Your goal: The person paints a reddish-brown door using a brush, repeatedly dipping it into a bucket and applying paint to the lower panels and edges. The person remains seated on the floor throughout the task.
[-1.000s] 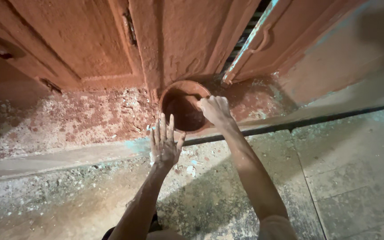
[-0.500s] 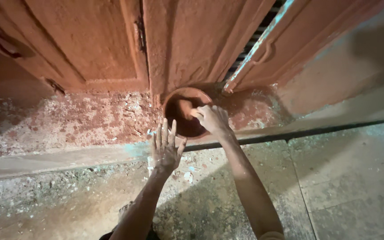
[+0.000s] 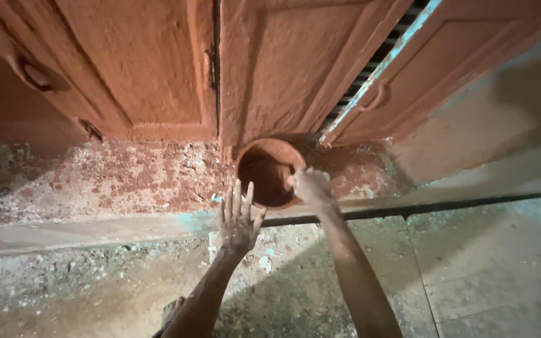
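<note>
Looking down, I see a round reddish-brown clay bowl (image 3: 269, 172) sitting on a paint-spattered stone step (image 3: 95, 181), right against red-coated wooden doors (image 3: 158, 62). My right hand (image 3: 311, 186) curls over the bowl's near right rim, fingers pressed together. My left hand (image 3: 238, 219) lies flat with fingers spread on the ledge just beside the bowl.
</note>
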The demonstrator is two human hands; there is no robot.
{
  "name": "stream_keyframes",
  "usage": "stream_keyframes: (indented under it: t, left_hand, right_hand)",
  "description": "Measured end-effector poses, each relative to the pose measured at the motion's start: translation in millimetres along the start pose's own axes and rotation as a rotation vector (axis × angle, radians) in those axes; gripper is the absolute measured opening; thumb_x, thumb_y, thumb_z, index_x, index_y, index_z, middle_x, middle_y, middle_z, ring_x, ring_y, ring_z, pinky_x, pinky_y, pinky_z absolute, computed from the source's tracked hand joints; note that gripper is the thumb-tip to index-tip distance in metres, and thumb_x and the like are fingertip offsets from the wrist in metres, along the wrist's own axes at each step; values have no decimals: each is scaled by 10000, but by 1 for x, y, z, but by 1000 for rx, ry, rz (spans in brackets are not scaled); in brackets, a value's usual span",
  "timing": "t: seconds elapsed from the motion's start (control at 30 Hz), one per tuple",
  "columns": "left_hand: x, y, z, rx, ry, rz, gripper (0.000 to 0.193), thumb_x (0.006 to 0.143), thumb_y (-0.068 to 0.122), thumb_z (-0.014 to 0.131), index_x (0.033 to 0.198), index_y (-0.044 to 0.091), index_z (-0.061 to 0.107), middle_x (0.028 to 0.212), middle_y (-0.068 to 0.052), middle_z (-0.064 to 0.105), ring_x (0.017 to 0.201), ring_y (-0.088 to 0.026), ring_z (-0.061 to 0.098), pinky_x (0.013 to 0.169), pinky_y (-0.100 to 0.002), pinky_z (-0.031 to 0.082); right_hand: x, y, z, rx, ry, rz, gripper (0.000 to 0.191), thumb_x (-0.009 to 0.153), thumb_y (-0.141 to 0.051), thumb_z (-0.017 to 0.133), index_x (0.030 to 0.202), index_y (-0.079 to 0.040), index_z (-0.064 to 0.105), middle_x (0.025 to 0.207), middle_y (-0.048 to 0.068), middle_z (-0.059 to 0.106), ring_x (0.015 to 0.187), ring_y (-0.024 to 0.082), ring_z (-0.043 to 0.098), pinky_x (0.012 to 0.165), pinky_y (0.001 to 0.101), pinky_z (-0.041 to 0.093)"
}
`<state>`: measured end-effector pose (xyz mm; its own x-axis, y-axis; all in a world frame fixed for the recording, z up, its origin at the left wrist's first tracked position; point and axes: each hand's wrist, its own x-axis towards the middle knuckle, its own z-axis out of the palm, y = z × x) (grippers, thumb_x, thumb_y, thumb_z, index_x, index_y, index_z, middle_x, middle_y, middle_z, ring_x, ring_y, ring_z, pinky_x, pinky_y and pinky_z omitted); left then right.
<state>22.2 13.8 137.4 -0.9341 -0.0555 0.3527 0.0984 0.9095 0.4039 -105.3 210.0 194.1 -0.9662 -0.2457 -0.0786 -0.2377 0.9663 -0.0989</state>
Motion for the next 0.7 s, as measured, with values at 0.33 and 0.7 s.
stream_keyframes:
  t: [0.33, 0.7]
  left_hand:
    - [2, 1, 2, 30, -57, -1, 804, 962, 554, 516, 1616, 184, 233, 1675, -137, 220, 1487, -319, 312, 1181, -509, 271]
    - [-3, 0, 12, 46, 6, -13, 793, 968, 583, 506, 1625, 212, 259, 1680, -114, 255, 1449, -350, 400, 1163, -514, 311]
  right_hand:
    - [-12, -16, -17, 363, -90, -43, 275, 947, -411, 683, 989, -160, 786, 859, 106, 776, 769, 276, 751, 725, 472, 573]
    - [-158, -17, -247, 211, 492, -199, 299, 990, -208, 685, 1261, -83, 707, 1100, 168, 751, 940, 326, 743, 779, 412, 579]
